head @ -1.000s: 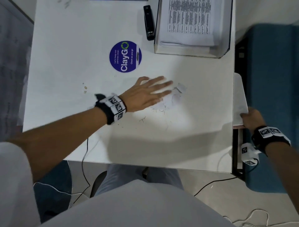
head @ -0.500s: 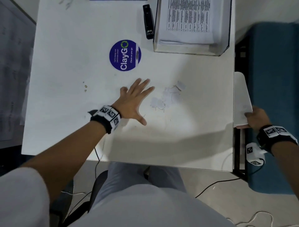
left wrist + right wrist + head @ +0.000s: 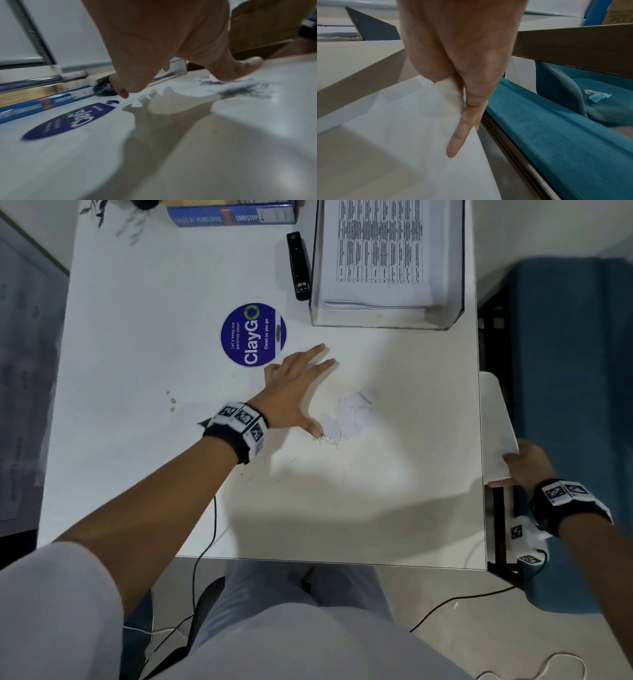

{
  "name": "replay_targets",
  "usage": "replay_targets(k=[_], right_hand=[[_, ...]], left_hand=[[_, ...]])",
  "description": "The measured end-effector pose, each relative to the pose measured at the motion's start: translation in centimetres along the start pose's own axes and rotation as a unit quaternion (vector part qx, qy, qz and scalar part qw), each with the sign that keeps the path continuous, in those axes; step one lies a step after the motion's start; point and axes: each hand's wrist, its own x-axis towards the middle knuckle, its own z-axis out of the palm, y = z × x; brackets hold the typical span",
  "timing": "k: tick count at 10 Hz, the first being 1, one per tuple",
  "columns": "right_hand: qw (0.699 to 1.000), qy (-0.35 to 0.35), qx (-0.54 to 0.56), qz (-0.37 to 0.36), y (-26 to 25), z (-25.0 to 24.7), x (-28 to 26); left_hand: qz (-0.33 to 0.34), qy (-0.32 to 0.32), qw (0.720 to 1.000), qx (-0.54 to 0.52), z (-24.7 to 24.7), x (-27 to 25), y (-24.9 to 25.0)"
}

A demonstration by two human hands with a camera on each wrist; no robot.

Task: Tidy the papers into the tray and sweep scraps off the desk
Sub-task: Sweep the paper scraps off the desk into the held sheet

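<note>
A small heap of white paper scraps [image 3: 352,414] with thin dark shavings lies mid-desk. My left hand [image 3: 296,386] lies flat with fingers spread just left of the heap, its thumb [image 3: 240,70] touching the scraps [image 3: 240,86]. My right hand [image 3: 525,462] pinches a blank white sheet [image 3: 495,422] held just past the desk's right edge; in the right wrist view the thumb and fingers [image 3: 458,135] clamp the sheet [image 3: 402,135]. A clear tray [image 3: 383,323] at the back right holds a stack of printed papers [image 3: 380,251].
A black stapler [image 3: 298,266] lies left of the tray. Books [image 3: 233,215] stand along the back edge. A round purple ClayGo sticker [image 3: 252,335] is on the white desk [image 3: 137,337]. A teal seat [image 3: 568,405] is right of the desk.
My left hand drew back left off the scraps, then came forward again beside them with its thumb at the heap. The scraps lie bunched closer together. My right hand still holds the sheet.
</note>
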Motion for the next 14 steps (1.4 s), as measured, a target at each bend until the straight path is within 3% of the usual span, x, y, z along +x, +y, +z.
replay_targets(k=[1,2,4,5,7,8,9,10,11,12,13,14], right_hand=[[1.0,-0.004,-0.018,-0.009,-0.5,0.1,-0.1],[1.0,-0.004,-0.028,-0.006,-1.1,0.4,0.0],[1.0,0.004,0.0,-0.027,-1.9,0.8,-0.1],[0.999,0.012,0.01,-0.031,-1.7,0.9,0.2],[0.999,0.017,-0.001,-0.043,-1.6,0.5,0.2],[0.999,0.016,-0.013,-0.049,-1.4,0.0,0.4],[0.998,0.02,-0.039,-0.05,-1.0,-0.4,0.9],[0.996,0.03,-0.063,-0.047,-0.4,-0.8,1.3],[0.997,0.021,-0.057,-0.037,-0.4,-1.1,1.3],[0.997,0.009,-0.074,-0.034,-0.6,-1.3,0.8],[0.999,0.009,-0.044,-0.016,-0.7,-1.6,0.6],[0.995,-0.003,-0.09,-0.037,-0.7,-2.3,0.4]], left_hand=[[-0.087,0.131,0.987,-0.039,1.8,-2.7,0.0],[-0.232,0.218,0.947,-0.041,6.2,-5.0,2.1],[-0.323,0.145,0.931,-0.091,12.1,-2.5,10.5],[-0.3,0.129,0.943,-0.069,12.3,-0.4,12.9],[-0.169,0.076,0.976,-0.112,12.9,2.5,18.8],[-0.126,0.084,0.982,-0.109,11.6,2.2,18.6],[-0.163,0.136,0.97,-0.116,9.8,1.3,15.0],[-0.208,0.145,0.96,-0.122,8.1,2.1,11.4],[-0.171,0.112,0.969,-0.138,7.5,4.9,12.6],[-0.115,0.058,0.985,-0.116,9.1,6.7,17.1],[-0.109,0.029,0.99,-0.088,11.0,7.2,20.6],[-0.065,0.032,0.993,-0.096,10.8,7.0,21.5]])
